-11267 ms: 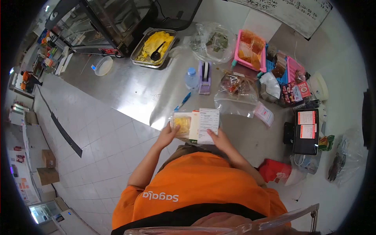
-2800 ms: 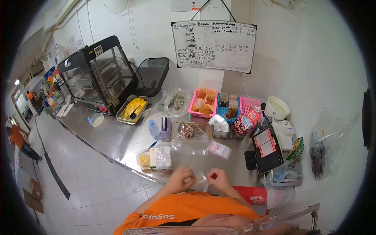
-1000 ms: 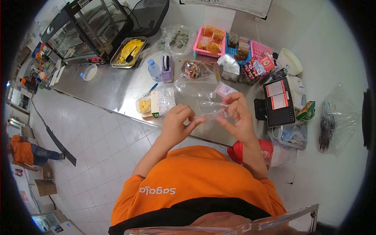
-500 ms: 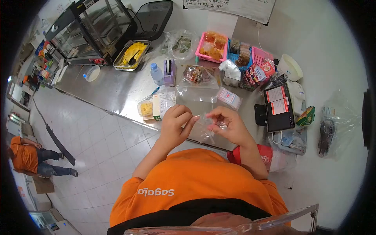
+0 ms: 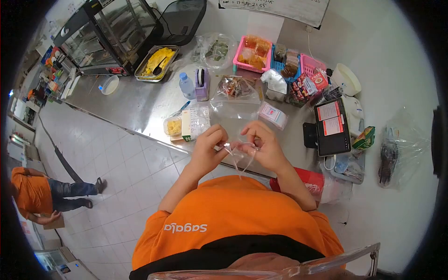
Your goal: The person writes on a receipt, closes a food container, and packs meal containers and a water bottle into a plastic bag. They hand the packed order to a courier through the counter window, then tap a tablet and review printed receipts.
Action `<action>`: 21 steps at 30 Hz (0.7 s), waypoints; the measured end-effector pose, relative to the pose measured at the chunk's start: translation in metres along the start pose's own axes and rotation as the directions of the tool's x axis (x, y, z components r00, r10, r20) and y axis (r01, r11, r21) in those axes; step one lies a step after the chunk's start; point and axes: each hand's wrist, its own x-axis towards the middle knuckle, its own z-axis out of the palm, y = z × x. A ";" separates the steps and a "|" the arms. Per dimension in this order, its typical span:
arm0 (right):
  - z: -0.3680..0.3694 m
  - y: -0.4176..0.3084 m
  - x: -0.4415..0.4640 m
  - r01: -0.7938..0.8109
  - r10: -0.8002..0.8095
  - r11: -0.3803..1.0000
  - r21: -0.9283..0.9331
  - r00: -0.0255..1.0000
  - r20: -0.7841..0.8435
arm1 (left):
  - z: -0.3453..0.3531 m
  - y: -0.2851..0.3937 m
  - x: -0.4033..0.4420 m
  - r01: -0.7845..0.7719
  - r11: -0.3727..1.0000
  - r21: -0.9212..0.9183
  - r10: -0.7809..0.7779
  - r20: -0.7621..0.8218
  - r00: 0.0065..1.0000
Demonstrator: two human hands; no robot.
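Note:
A small clear plastic bag (image 5: 241, 164) hangs between my two hands, just off the counter's front edge. My left hand (image 5: 208, 148) pinches one side of it near the top, fingers curled. Opposite, my right hand (image 5: 267, 145) grips the other side between thumb and fingers. What the bag contains, if anything, I cannot make out. Just beyond them on the counter lies a larger clear zip bag (image 5: 232, 108) with dark reddish food at its far end. Left of my left hand are a white and green box (image 5: 190, 125) and a clear tub of yellow food (image 5: 173, 126).
On the steel counter (image 5: 135, 105) stand a water bottle (image 5: 186, 87), a purple tape dispenser (image 5: 202, 85), a tray of yellow food (image 5: 157, 63) and a pink basket (image 5: 253, 56). A tablet (image 5: 332, 127) is at right. Another person (image 5: 35, 191) in orange is on the floor at left.
My hands have come closer together, and both now hold the bag, its film stretched between them. The other person at left has shifted stance, one leg farther out.

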 end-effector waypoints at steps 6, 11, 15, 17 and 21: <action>-0.021 0.001 -0.002 0.045 0.006 0.975 -0.218 0.974 0.226 | -0.016 -0.001 0.000 -0.012 0.994 0.104 0.001 0.106 0.994; -0.016 0.009 -0.006 0.026 0.017 0.960 -0.280 0.989 0.148 | -0.012 0.000 -0.002 0.028 0.992 0.124 -0.053 0.202 0.978; -0.002 0.005 -0.010 0.013 0.010 0.955 -0.297 0.997 0.077 | 0.000 0.002 -0.001 0.056 0.992 0.118 -0.075 0.168 0.983; -0.004 0.012 -0.011 0.035 -0.004 0.950 -0.309 0.995 0.101 | 0.000 -0.001 -0.003 0.069 0.988 0.135 -0.079 0.069 0.995; -0.036 0.019 -0.006 -0.008 0.031 0.891 -0.454 0.999 0.043 | -0.005 -0.007 -0.004 0.067 0.981 0.183 -0.046 -0.118 0.992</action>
